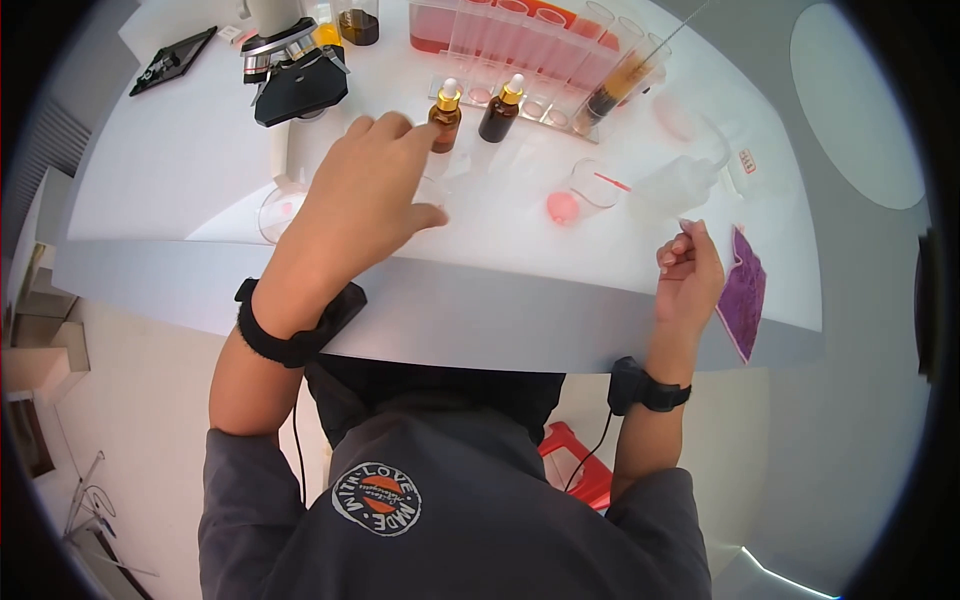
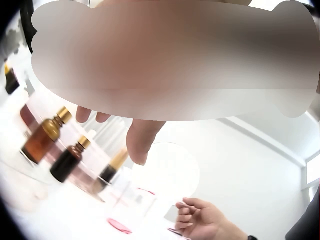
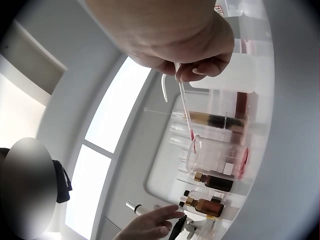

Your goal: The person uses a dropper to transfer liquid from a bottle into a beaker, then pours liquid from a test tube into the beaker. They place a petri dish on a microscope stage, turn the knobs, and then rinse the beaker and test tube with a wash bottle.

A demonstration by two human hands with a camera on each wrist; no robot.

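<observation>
My right hand pinches a thin clear tube with curled fingers. Its red end is at the mouth of a glass beaker, and pink liquid shows at the beaker's base. My left hand is above the table, fingers relaxed and thumb apart, holding nothing visible. Just beyond its fingers stands an amber dropper bottle, with a darker dropper bottle to the right. Whether the fingers touch the amber bottle, I cannot tell. Part of a clear glass vessel shows beside the left thumb.
A rack of large tubes stands at the back, with a wire-handled tool in one. The microscope is at the back left, a glass dish near the left forearm. A white squeeze bottle and purple cloth lie at the right.
</observation>
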